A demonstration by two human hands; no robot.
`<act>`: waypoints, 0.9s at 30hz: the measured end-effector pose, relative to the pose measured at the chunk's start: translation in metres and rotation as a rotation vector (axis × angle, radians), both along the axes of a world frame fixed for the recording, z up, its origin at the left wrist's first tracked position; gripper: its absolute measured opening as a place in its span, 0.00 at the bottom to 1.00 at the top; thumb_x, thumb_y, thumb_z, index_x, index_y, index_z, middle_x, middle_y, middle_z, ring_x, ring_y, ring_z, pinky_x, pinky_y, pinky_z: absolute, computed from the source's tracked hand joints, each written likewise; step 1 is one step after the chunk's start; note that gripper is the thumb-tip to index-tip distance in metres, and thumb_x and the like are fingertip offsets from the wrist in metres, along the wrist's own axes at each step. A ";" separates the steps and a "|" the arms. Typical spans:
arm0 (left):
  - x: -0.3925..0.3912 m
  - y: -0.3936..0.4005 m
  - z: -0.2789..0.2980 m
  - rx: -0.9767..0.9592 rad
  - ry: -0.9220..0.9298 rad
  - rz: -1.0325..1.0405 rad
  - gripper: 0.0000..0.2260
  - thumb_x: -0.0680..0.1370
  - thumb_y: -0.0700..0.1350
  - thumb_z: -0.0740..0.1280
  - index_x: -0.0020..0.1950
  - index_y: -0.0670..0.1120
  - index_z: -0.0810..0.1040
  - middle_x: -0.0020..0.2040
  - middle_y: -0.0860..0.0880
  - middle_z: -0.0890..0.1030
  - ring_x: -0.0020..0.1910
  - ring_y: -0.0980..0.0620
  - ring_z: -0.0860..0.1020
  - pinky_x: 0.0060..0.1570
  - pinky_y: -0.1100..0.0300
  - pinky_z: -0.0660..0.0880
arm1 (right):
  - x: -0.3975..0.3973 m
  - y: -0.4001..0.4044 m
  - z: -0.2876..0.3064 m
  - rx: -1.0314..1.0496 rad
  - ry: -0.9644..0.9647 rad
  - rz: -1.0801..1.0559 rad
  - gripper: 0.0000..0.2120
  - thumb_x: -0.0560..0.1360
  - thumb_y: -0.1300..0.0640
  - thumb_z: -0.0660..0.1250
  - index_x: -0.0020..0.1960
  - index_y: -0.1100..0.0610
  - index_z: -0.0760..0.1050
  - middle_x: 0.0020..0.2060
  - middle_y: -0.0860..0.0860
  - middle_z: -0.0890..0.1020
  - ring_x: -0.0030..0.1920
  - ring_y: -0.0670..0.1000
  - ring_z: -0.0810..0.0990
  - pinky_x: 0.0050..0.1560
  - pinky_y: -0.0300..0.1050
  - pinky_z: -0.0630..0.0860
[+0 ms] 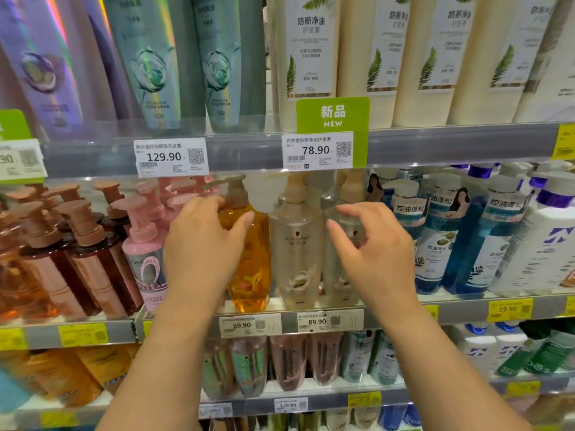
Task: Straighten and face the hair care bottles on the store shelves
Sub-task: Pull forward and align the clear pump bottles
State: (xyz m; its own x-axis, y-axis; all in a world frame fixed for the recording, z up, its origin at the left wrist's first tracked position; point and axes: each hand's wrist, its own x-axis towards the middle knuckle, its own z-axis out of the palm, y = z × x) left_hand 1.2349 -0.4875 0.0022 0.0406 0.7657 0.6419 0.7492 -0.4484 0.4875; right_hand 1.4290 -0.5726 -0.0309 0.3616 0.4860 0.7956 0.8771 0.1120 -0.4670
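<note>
Both hands reach to the middle shelf (311,309). The left hand (202,247) wraps around the amber bottle (252,259), fingers near its pump and thumb across its front. The right hand (373,247) hovers with curled fingers at the clear bottle (337,244); whether it touches is unclear. Between them stands the beige bottle (295,253), label facing out. Pink bottles (146,244) stand to the left, blue bottles (448,237) to the right. Cream tubes (311,51) fill the upper shelf above a green "NEW" tag (333,115) and a 78.90 price label (317,150).
</note>
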 end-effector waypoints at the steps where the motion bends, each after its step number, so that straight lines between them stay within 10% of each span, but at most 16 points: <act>1: -0.003 0.005 -0.002 -0.048 0.034 0.012 0.21 0.74 0.60 0.70 0.56 0.45 0.79 0.52 0.45 0.80 0.52 0.43 0.78 0.49 0.50 0.75 | -0.005 0.002 0.002 -0.038 0.002 0.035 0.14 0.77 0.51 0.72 0.61 0.54 0.80 0.56 0.48 0.82 0.51 0.46 0.80 0.47 0.40 0.77; 5: -0.004 0.019 -0.006 -0.259 0.090 -0.077 0.23 0.73 0.66 0.65 0.46 0.45 0.73 0.44 0.45 0.81 0.45 0.44 0.80 0.44 0.50 0.76 | -0.023 0.013 0.015 -0.300 0.000 0.032 0.26 0.79 0.45 0.66 0.73 0.54 0.70 0.68 0.50 0.77 0.66 0.53 0.76 0.63 0.50 0.74; 10: -0.007 0.020 -0.002 -0.253 0.158 -0.165 0.20 0.75 0.66 0.63 0.49 0.50 0.71 0.44 0.51 0.73 0.43 0.50 0.72 0.41 0.57 0.66 | -0.039 0.024 0.019 -0.517 -0.055 -0.042 0.24 0.80 0.39 0.61 0.68 0.54 0.70 0.57 0.52 0.80 0.55 0.56 0.80 0.48 0.52 0.78; 20: 0.000 0.000 -0.013 -0.151 -0.014 -0.108 0.30 0.73 0.62 0.69 0.62 0.41 0.70 0.60 0.41 0.71 0.55 0.41 0.73 0.47 0.51 0.70 | -0.039 0.019 0.012 -0.424 0.112 0.005 0.27 0.79 0.40 0.63 0.74 0.51 0.69 0.67 0.48 0.78 0.59 0.52 0.80 0.61 0.51 0.76; 27: 0.033 -0.029 -0.019 0.054 -0.036 -0.289 0.12 0.74 0.53 0.70 0.50 0.49 0.72 0.48 0.52 0.72 0.44 0.50 0.72 0.40 0.57 0.65 | -0.004 -0.016 0.002 -0.089 0.385 0.042 0.05 0.77 0.50 0.69 0.49 0.47 0.83 0.44 0.40 0.84 0.41 0.41 0.80 0.46 0.51 0.81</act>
State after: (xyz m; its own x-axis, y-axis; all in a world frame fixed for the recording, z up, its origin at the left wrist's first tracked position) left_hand 1.2679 -0.5160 -0.0170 0.2287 0.6901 0.6866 0.5693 -0.6669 0.4807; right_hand 1.4254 -0.5891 -0.0284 0.6036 0.5675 0.5599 0.6313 0.0886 -0.7704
